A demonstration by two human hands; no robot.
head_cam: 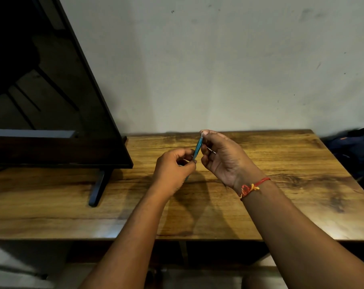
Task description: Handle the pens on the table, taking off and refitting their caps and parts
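Observation:
A slim blue pen [197,148] stands nearly upright above the middle of the wooden table [281,184], held between both hands. My left hand [173,171] grips its lower part, with the bottom end poking out below the palm. My right hand [225,158] pinches the white top end between thumb and fingertip. A thin metal piece shows inside my right palm; what it is cannot be made out. No other pens are visible on the table.
A large dark flat screen [52,90] on a black foot [98,186] fills the table's left side. A dark bag [356,149] lies past the table's right edge. A pale wall stands behind.

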